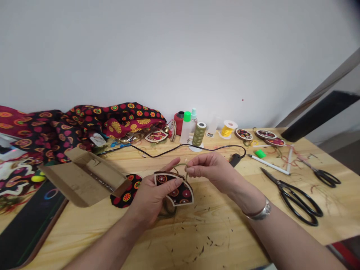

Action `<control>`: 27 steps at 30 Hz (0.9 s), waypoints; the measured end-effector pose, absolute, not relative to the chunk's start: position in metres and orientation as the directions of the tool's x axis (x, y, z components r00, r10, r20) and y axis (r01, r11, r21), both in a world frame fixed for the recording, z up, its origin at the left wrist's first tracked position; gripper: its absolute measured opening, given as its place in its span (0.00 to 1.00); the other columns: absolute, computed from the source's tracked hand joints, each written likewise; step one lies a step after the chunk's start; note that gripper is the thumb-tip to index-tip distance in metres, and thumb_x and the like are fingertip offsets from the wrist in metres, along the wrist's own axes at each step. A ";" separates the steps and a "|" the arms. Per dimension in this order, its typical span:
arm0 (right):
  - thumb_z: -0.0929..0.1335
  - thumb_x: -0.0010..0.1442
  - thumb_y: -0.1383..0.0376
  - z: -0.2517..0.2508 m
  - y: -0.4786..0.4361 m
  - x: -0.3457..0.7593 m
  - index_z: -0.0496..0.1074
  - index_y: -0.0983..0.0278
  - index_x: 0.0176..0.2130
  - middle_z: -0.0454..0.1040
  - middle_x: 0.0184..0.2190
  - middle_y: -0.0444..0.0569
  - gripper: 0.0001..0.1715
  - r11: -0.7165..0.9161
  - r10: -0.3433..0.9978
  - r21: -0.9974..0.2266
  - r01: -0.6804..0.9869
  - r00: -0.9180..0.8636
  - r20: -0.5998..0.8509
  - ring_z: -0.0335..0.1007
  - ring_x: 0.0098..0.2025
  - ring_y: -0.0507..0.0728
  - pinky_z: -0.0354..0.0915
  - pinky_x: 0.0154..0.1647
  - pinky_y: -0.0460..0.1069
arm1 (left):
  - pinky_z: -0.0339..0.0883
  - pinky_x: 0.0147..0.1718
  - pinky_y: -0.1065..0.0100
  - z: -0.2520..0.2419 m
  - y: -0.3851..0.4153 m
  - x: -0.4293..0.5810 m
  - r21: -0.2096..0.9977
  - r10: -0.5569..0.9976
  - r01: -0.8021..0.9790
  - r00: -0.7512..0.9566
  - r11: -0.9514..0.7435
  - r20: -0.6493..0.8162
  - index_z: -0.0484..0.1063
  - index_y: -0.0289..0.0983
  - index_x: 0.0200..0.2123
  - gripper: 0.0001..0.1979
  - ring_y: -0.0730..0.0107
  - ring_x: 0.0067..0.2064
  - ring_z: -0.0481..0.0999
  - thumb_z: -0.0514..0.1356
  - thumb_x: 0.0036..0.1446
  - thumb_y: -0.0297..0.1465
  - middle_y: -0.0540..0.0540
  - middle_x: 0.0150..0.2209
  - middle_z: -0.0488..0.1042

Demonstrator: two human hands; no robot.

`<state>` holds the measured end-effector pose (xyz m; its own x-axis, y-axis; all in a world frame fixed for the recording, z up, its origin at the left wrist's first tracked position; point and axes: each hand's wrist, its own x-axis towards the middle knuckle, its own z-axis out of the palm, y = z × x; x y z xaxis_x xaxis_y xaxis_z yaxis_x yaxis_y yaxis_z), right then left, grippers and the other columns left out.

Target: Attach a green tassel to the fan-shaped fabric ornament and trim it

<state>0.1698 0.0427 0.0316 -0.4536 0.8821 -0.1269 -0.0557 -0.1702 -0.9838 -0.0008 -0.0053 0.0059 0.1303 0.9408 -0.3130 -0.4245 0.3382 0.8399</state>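
My left hand point(153, 193) is closed around a fan-shaped ornament point(180, 193), its dark floral fabric edged in a pale border. The thumb presses on the ornament's face. Just above its upper edge, my right hand point(206, 167) pinches an olive-green cord point(186, 173) between thumb and fingertips. The cord loops along the top of the ornament. How it is fastened there is too small to make out. Below the left hand lies a dark coil, partly hidden. A piece of dark floral fabric point(128, 202) shows behind the left wrist.
An open cardboard box point(87, 183) stands at the left, before heaped patterned fabric point(120, 116). Along the back are bottles point(185, 129), an olive thread spool point(199, 134) and a yellow spool point(227, 129). Large scissors point(295, 198), smaller scissors point(326, 177) and a white pen point(268, 164) lie right.
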 end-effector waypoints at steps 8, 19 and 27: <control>0.74 0.46 0.66 0.028 0.043 0.165 0.75 0.64 0.25 0.76 0.28 0.42 0.04 -0.130 0.868 -0.985 -0.116 -0.494 -0.057 0.70 0.31 0.50 0.64 0.38 0.48 | 0.72 0.27 0.67 0.000 -0.006 -0.002 0.835 0.925 -0.399 0.151 0.380 -0.349 0.76 0.36 0.45 0.22 0.69 0.23 0.76 0.69 0.42 0.28 0.49 0.24 0.78; 0.70 0.51 0.69 0.029 0.037 0.163 0.75 0.64 0.29 0.77 0.31 0.47 0.02 0.141 0.870 -0.988 0.064 -0.483 0.093 0.72 0.35 0.54 0.66 0.39 0.51 | 0.73 0.24 0.65 0.006 -0.007 0.002 0.842 0.918 -0.367 0.135 0.397 -0.374 0.78 0.33 0.26 0.08 0.68 0.22 0.76 0.70 0.39 0.30 0.46 0.25 0.80; 0.71 0.51 0.70 0.028 0.038 0.164 0.76 0.63 0.31 0.74 0.25 0.43 0.04 0.358 0.867 -0.909 0.215 -0.437 0.238 0.65 0.28 0.50 0.60 0.29 0.46 | 0.73 0.24 0.67 0.004 -0.007 0.000 0.851 0.927 -0.370 0.114 0.373 -0.357 0.78 0.34 0.28 0.11 0.68 0.22 0.75 0.71 0.37 0.29 0.48 0.21 0.78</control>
<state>0.1640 0.0377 0.0276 -0.4372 0.8674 0.2377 0.2154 0.3576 -0.9087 0.0005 -0.0066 0.0039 0.1137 0.9271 -0.3573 -0.3695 0.3733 0.8510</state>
